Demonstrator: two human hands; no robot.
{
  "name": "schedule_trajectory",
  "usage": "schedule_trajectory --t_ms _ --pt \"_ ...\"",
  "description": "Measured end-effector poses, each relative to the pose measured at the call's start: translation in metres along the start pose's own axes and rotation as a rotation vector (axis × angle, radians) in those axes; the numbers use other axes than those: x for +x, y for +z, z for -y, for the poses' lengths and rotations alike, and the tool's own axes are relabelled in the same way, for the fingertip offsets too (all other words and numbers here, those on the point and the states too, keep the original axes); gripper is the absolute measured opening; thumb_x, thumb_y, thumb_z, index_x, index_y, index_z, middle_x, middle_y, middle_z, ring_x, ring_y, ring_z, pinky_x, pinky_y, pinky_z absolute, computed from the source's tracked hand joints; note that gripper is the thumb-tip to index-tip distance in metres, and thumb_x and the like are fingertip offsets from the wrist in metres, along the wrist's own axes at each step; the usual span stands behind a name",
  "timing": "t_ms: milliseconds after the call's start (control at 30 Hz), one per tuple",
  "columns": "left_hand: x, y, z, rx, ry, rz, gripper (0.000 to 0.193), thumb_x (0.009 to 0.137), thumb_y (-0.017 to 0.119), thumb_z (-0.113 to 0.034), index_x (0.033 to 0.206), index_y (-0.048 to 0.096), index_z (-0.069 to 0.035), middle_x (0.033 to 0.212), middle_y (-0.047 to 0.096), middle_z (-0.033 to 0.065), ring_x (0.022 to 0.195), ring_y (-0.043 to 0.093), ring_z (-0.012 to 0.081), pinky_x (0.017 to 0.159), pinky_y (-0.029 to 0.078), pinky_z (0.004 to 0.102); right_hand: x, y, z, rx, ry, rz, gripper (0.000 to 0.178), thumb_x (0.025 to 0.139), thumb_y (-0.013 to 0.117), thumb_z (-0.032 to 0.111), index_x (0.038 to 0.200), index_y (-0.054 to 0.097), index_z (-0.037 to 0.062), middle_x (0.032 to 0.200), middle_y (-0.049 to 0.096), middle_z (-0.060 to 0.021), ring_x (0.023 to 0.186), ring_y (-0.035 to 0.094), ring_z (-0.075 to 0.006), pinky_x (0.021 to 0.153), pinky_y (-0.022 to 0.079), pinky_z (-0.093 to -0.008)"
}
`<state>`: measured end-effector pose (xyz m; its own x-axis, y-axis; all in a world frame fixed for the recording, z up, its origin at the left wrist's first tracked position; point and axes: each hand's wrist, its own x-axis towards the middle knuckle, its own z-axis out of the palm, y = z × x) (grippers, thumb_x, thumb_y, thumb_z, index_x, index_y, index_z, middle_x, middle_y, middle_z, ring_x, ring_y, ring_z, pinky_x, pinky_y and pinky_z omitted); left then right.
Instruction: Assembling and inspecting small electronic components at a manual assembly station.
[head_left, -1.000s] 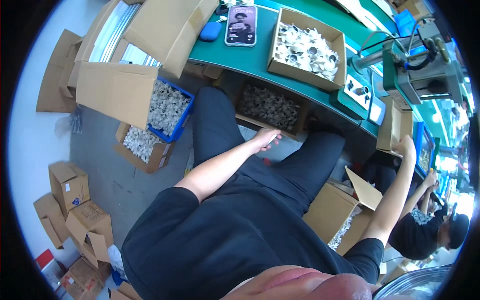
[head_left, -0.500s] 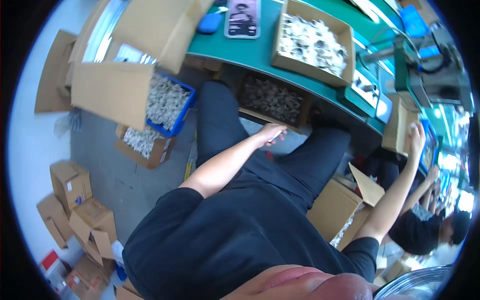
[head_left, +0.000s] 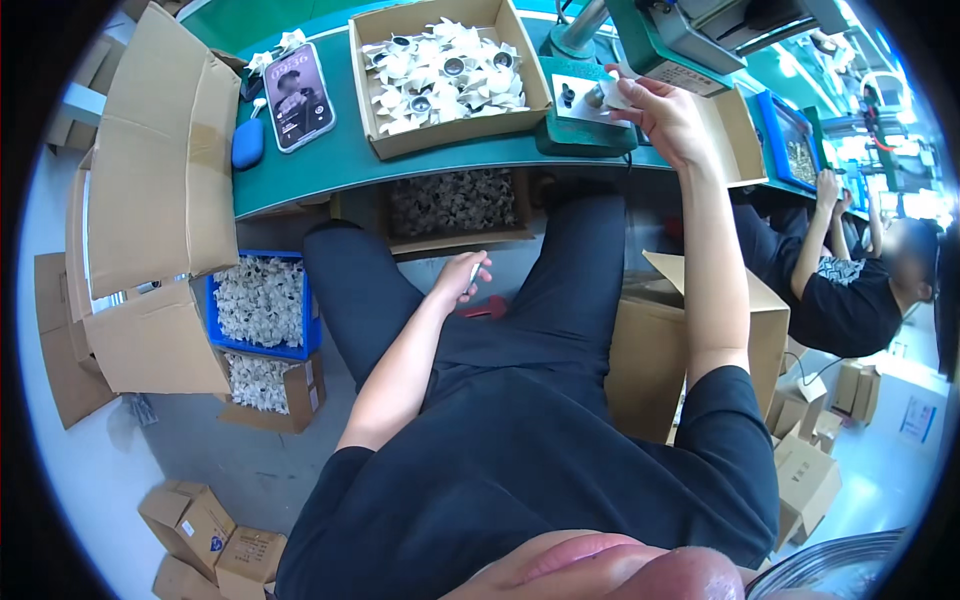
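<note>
My right hand (head_left: 668,122) is closed on a small white fan wheel (head_left: 616,90), pinched in the fingertips at the press fixture (head_left: 585,97). That fixture has a pale plate with dark posts on a green base. Over my lap, my left hand (head_left: 462,277) is closed round a small pale piece (head_left: 474,274), mostly hidden by the fingers; its kind cannot be made out. A shallow cardboard box (head_left: 385,148) on the green bench holds many white fan wheels (head_left: 450,75), some with dark round hubs showing.
A phone (head_left: 300,97) and a blue case (head_left: 248,143) lie left of the box. Under the bench stands a carton of parts (head_left: 455,240). A blue crate (head_left: 262,350) and open cartons (head_left: 155,335) flank my left leg. Another person (head_left: 845,310) sits at right.
The view has swung toward the right. My right hand has come from beside the cardboard box at the far right to the press fixture. My left hand stays over my lap.
</note>
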<state>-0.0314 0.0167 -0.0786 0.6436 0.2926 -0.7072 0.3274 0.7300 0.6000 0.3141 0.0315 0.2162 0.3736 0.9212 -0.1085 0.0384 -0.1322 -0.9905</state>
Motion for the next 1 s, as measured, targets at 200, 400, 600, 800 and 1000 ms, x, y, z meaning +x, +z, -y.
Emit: schedule_trajectory --t_ms 200,400,600,800,1000 --pt "-0.001 0.003 -0.007 0.189 0.039 0.029 0.034 0.104 0.053 -0.043 0.108 0.064 -0.011 0.085 0.067 0.0004 0.051 0.047 0.0070 0.041 0.030 0.0213 0.001 0.017 0.009 -0.156 0.046 -0.038 0.044 0.093 0.078 0.032 0.119 0.073 -0.0039 0.125 0.069 -0.0165 0.105 0.070 -0.0209 0.086 0.060 -0.0318" --pt "0.009 0.015 -0.008 0.294 0.079 0.147 0.033 0.104 0.054 -0.040 0.109 0.065 -0.009 0.079 0.068 0.0012 0.047 0.048 0.0078 0.041 0.033 0.0232 -0.012 0.014 0.036 -0.434 0.056 0.038 0.044 0.092 0.078 0.040 0.119 0.076 0.0058 0.112 0.073 -0.0138 0.082 0.075 -0.0207 0.079 0.059 -0.0298" --pt "0.008 0.022 0.012 0.407 0.099 0.208 0.033 0.104 0.055 -0.038 0.108 0.067 -0.007 0.077 0.069 0.0035 0.046 0.050 0.0096 0.044 0.037 0.0247 0.018 -0.004 0.017 -0.354 0.055 -0.017 0.023 0.089 0.077 0.019 0.104 0.074 0.0020 0.091 0.074 -0.0099 0.071 0.072 -0.0179 0.064 0.060 -0.0311" --pt "-0.007 0.034 -0.006 0.462 0.047 0.082 0.034 0.104 0.053 -0.037 0.107 0.067 -0.006 0.082 0.071 0.0040 0.047 0.052 0.0102 0.043 0.038 0.0267 0.054 -0.025 -0.041 -0.517 -0.756 -0.569 0.013 0.087 0.070 0.009 0.097 0.072 0.0020 0.081 0.069 -0.0072 0.061 0.066 -0.0156 0.054 0.053 -0.0296" --pt "0.007 0.012 -0.004 0.470 0.083 0.003 0.035 0.104 0.053 -0.039 0.106 0.066 -0.006 0.083 0.071 0.0048 0.048 0.053 0.0101 0.041 0.036 0.0260 0.014 -0.005 -0.012 -0.313 -0.224 -0.122 0.022 0.084 0.074 0.012 0.103 0.071 0.0017 0.081 0.068 -0.0104 0.074 0.068 -0.0177 0.069 0.054 -0.0343"
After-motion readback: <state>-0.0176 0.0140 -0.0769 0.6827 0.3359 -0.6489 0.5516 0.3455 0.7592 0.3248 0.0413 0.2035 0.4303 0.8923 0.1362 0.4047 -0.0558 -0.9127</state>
